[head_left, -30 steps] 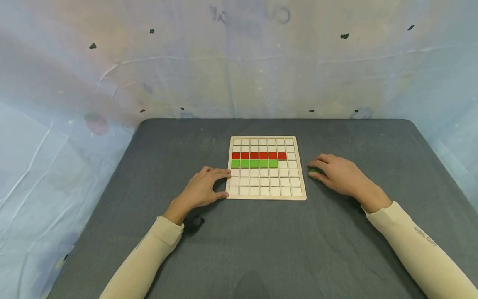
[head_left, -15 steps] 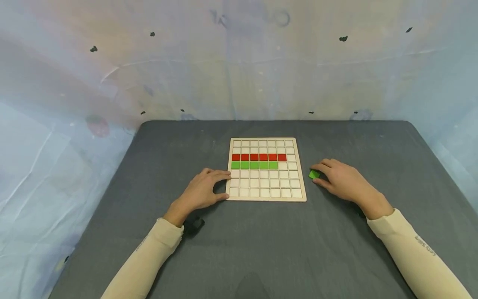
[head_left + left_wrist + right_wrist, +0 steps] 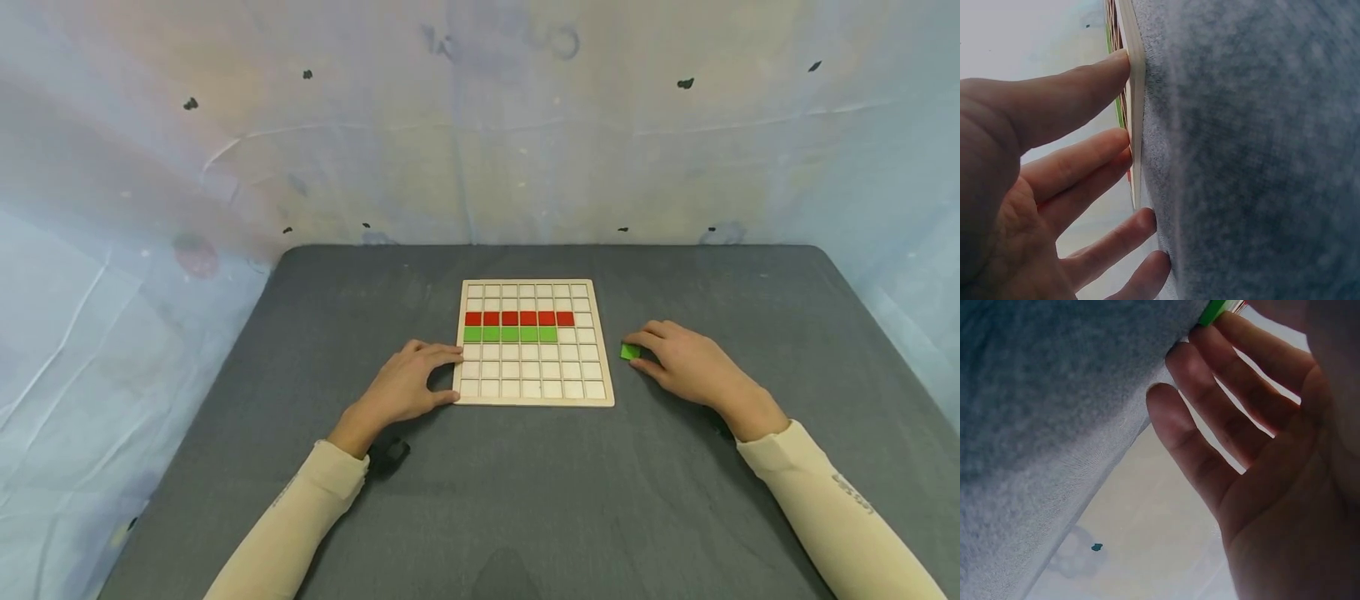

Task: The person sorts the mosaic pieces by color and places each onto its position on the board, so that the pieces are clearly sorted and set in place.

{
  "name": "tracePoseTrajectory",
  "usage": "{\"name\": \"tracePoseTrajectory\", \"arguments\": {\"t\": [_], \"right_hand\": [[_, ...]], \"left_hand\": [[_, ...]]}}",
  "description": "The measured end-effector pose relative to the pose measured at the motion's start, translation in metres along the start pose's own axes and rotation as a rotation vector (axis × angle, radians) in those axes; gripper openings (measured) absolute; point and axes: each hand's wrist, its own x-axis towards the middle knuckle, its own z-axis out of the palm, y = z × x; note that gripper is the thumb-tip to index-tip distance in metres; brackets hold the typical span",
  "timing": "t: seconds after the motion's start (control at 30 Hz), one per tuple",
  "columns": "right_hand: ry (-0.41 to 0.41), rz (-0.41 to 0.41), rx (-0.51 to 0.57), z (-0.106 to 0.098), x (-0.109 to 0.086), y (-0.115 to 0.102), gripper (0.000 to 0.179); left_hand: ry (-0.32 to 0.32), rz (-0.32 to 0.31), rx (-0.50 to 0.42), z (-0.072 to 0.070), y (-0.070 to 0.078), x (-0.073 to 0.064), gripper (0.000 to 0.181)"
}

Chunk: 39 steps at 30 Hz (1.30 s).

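Note:
A wooden grid board (image 3: 534, 402) lies on the table, with a row of red tiles (image 3: 519, 318) above a row of green tiles (image 3: 510, 334). My left hand (image 3: 405, 382) touches the board's left edge with thumb and fingers extended; in the left wrist view the thumb (image 3: 1079, 94) and two fingers meet the board's side (image 3: 1137, 112). Right of the board, my right hand (image 3: 686, 360) pinches a loose green tile (image 3: 630, 352) between thumb and fingertips. The right wrist view shows just a corner of that green tile (image 3: 1211, 311), the other fingers spread below.
A dark grey cloth-covered table (image 3: 480, 500) spreads around the board. Pale patterned curtains (image 3: 480, 150) hang behind it and at both sides. A small black device (image 3: 390, 452) sits beneath the left wrist.
The green tile was mostly hidden by the right fingers and now shows plainly at the fingertips, turned flatter. The right hand has shifted slightly. The left hand stays at the board's edge.

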Motion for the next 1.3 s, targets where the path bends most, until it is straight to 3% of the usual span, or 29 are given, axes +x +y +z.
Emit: {"name": "tracePoseTrajectory", "arguments": {"t": [0.53, 1.1, 1.3], "right_hand": [[0.0, -0.035, 0.006, -0.0004, 0.0014, 0.0016, 0.032], [-0.017, -0.007, 0.021, 0.0006, 0.0003, 0.0035, 0.032], [0.02, -0.015, 0.036, 0.0005, -0.0001, 0.0039, 0.03]], "left_hand": [[0.004, -0.017, 0.008, 0.0018, -0.0016, -0.0003, 0.059], [0.007, 0.002, 0.011, -0.0004, -0.0011, 0.0002, 0.06], [0.003, -0.002, 0.003, 0.0001, -0.0006, -0.0001, 0.06]]}}
